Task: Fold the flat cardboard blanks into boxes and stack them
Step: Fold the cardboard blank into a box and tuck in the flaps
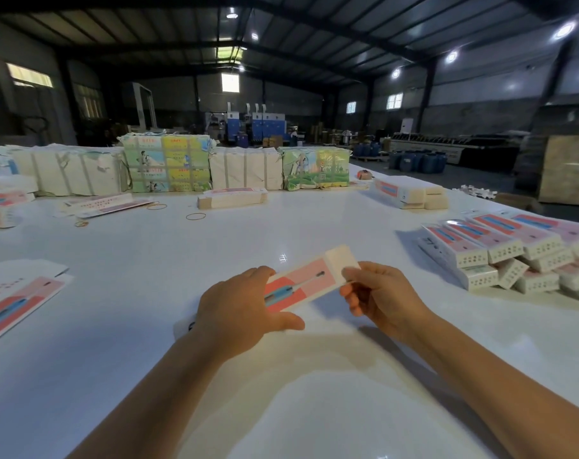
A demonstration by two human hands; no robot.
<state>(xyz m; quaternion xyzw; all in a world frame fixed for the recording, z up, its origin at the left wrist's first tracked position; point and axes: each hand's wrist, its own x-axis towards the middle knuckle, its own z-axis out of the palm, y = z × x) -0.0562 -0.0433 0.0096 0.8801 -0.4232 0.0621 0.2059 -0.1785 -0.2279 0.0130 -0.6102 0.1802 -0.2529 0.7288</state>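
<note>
Warehouse hall behind, dim, roof lamps on; wide white tabletop point(148, 246) runs out ahead of me. Bundled stock point(167, 165) lined along the far edge, strapped, some wrapped in printed paper. Loose rubber bands point(195, 216) lie mid-table, likely off opened bundles.

Working piece: one pink-and-white blank point(309, 279), held just above the tabletop at centre, long axis running from near-left to far-right. My left hand point(245, 309) grips its near end, fingers over the top face and thumb beneath, which steadies the body. My right hand point(380, 298) pinches the white end flap at the far end, fingers curled on it. That split makes sense: one hand anchors, the other works the flap. I judge the step to be closing or tucking that end; whether the tube is fully squared I cannot tell.

Flat blanks point(16, 299) wait at the left edge, within reach of the anchoring hand. Finished boxes point(510, 256) are stacked at right, ends toward me, on the side of the hand that would set this one down.
</note>
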